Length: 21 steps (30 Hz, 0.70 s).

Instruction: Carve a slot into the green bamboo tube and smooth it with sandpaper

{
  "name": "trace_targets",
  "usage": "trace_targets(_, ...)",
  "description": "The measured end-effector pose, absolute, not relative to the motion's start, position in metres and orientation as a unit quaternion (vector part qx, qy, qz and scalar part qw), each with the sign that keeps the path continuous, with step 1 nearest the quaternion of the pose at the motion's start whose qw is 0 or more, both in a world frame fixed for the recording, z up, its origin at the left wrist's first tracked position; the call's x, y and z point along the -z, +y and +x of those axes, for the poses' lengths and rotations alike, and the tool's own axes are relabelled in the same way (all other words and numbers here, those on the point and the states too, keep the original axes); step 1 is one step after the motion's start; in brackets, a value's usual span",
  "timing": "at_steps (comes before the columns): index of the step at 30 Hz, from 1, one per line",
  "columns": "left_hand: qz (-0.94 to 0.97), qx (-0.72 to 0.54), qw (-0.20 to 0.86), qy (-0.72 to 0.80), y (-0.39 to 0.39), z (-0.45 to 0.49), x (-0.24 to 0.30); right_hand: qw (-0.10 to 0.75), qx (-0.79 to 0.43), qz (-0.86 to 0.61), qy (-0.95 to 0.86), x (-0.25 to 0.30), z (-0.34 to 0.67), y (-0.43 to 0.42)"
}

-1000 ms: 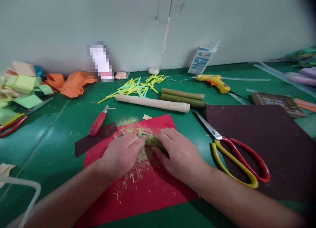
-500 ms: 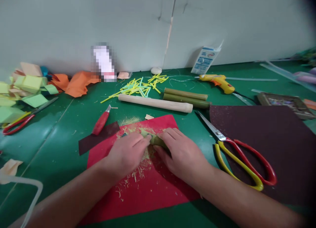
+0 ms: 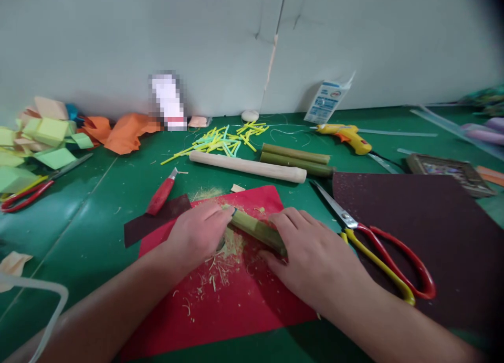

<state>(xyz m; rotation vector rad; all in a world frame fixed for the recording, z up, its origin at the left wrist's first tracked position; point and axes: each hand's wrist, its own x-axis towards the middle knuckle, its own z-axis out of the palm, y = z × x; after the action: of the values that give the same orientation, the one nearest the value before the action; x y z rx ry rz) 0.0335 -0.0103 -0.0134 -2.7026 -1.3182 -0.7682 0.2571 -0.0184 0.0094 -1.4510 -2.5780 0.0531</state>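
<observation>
A short green bamboo stick lies on a red sheet among pale shavings. My left hand is closed at the stick's left end. Its fingers are curled around something small that I cannot make out. My right hand presses down on the stick's right end, fingers wrapped over it. The middle of the stick shows between the two hands.
Red-and-yellow scissors lie on a dark brown sheet to the right. A red-handled knife, a wooden dowel, two more bamboo sticks, cut straws and a yellow glue gun lie behind. Paper scraps are piled at the left.
My right hand has slid to the right along the bamboo stick, so more of the stick shows. My left hand stays at the stick's left end.
</observation>
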Motion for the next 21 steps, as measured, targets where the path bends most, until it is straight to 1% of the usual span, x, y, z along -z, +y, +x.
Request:
trace_targets(3, -0.861, 0.254, 0.014, -0.440, -0.005, 0.026, 0.016, 0.077, -0.051, -0.485, -0.870, -0.009, 0.259, -0.021)
trace_targets(8, -0.852, 0.257, 0.015, -0.456, -0.006, 0.024, 0.015, 0.098, -0.119, -0.488, -0.859, -0.001, 0.252, -0.024)
trace_targets(14, -0.872, 0.228, 0.044, -0.431, -0.009, 0.025, 0.010, 0.084, -0.145, -0.497, -0.852, -0.002, 0.254, -0.024)
trace_targets(21, -0.833, 0.250, 0.036, -0.492, -0.002, 0.013, 0.013, 0.063, -0.160, -0.516, -0.839, -0.003, 0.255, -0.024)
